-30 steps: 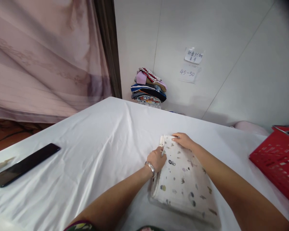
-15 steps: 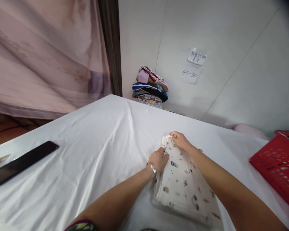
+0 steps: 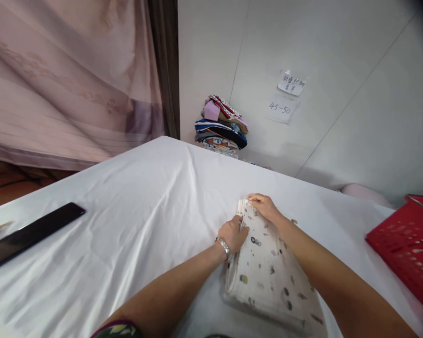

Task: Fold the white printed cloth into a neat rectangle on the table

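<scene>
A white cloth (image 3: 264,281) with small dark, green and grey prints lies folded in several layers on the white-covered table. My left hand (image 3: 233,234), with a silver bracelet at the wrist, grips its left folded edge, thumb on top and fingers partly hidden by the layers. At the far end my right hand (image 3: 264,206) pinches the stacked edge near the far left corner, fingers bent over it. My right forearm hides part of the cloth's right side.
A black phone-like slab (image 3: 35,234) lies at the left on the white table cover (image 3: 144,211). To the right stands a red perforated basket (image 3: 405,239). Beyond the far edge, folded fabrics (image 3: 221,126) are piled against the wall, below paper notes (image 3: 280,109). A pink curtain (image 3: 74,84) hangs at the left.
The view has shifted very slightly. Both hands keep their hold on the folded cloth in nearly the same place.
</scene>
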`<state>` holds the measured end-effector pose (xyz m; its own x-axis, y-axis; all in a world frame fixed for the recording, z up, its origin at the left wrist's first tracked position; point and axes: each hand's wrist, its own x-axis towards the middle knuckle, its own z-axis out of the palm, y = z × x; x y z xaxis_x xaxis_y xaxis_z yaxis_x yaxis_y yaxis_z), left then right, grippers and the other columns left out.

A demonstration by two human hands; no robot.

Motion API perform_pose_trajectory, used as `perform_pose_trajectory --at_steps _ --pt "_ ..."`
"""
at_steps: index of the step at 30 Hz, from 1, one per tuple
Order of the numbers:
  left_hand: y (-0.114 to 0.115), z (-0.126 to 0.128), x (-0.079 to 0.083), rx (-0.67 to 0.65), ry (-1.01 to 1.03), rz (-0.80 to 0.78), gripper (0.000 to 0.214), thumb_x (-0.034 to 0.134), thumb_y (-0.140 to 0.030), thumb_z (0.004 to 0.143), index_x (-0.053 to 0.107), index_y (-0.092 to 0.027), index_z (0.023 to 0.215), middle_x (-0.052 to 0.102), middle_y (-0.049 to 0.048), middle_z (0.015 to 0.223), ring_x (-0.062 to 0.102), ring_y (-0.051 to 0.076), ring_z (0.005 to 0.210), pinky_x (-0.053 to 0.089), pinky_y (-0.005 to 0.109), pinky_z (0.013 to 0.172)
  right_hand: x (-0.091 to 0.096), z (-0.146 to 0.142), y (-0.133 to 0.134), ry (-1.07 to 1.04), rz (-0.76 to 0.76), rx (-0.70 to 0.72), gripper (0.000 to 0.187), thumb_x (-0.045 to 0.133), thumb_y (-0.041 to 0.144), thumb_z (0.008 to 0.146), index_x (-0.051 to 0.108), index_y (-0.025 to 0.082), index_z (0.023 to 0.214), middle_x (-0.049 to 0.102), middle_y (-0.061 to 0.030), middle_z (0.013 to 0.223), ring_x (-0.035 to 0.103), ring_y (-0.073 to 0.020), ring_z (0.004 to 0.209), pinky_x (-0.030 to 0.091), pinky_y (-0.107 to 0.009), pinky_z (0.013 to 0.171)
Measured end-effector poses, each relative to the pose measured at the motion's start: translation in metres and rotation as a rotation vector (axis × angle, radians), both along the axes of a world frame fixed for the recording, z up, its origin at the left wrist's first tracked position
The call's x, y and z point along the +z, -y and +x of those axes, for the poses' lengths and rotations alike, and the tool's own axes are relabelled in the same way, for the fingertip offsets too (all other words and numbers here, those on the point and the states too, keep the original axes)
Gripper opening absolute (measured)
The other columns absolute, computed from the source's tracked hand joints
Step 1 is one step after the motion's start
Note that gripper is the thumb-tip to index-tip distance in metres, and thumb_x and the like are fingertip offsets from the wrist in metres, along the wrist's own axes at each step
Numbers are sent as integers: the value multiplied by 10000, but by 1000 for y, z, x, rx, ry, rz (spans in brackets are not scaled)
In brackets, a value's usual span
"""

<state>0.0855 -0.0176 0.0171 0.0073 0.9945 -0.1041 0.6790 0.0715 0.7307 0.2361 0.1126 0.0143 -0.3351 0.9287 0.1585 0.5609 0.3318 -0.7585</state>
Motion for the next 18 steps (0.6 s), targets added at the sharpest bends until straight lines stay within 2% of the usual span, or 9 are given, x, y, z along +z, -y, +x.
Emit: perform_pose_trajectory --at_steps 7,12,15,18 --pt "0 0 -1 -18 -49 -8 323 438 -362 809 495 -210 1087 661 50 869 613 208 829 404 260 653 2 1 -8 59 -55 65 135 558 279 679 660 194 708 674 -53 975 611 -213 882 421 -358 852" --pt "-1 0 -6 -22 -40 1 330 436 -376 811 492 -216 1094 660 44 866 614 201 822 403 256 654 17 0 -4 70 -27 138 118 547 268 702 637 197 672 619 -40 1122 550 -202 1038 362 -327 931" --pt "-1 0 -5 -20 -39 -4 320 441 -361 806 500 -216 1086 658 42 853 614 200 813 401 255 645 18 0 -5 113 -61 176 97 566 241 681 640 189 646 640 -48 1084 588 -210 966 407 -324 871" --pt "0 -1 -4 -22 -29 -8 312 443 -353 803 505 -212 1075 656 42 844 613 197 803 400 253 637 12 -1 -10 164 -63 156 83 567 201 666 636 183 625 657 -61 1038 600 -226 932 410 -344 855"
